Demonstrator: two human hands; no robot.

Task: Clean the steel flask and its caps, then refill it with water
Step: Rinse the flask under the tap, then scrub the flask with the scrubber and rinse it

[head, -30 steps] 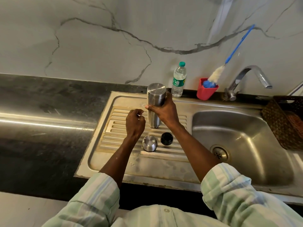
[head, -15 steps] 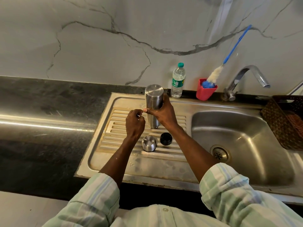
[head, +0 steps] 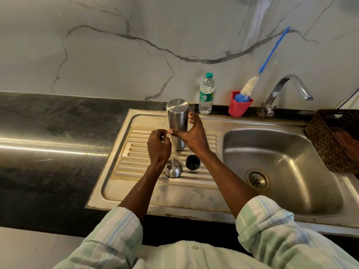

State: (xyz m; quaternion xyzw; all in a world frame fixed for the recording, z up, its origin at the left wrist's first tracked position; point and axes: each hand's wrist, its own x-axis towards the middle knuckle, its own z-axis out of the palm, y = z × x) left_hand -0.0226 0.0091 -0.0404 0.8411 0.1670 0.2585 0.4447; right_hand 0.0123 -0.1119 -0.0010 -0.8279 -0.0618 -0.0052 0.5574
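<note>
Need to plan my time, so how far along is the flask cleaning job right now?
Done: the steel cap and black inner cap are off, lying on the drainboard. In hand: the right hand holds the steel flask, standing inverted there; the left hand is curled beside it. Left: turning it upright, refilling, recapping. Whether washing is finished, I can't tell.

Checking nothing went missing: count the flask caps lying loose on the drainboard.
2. A steel cap lies just below the left hand; a black cap sits apart to its right. None seems hidden.
</note>
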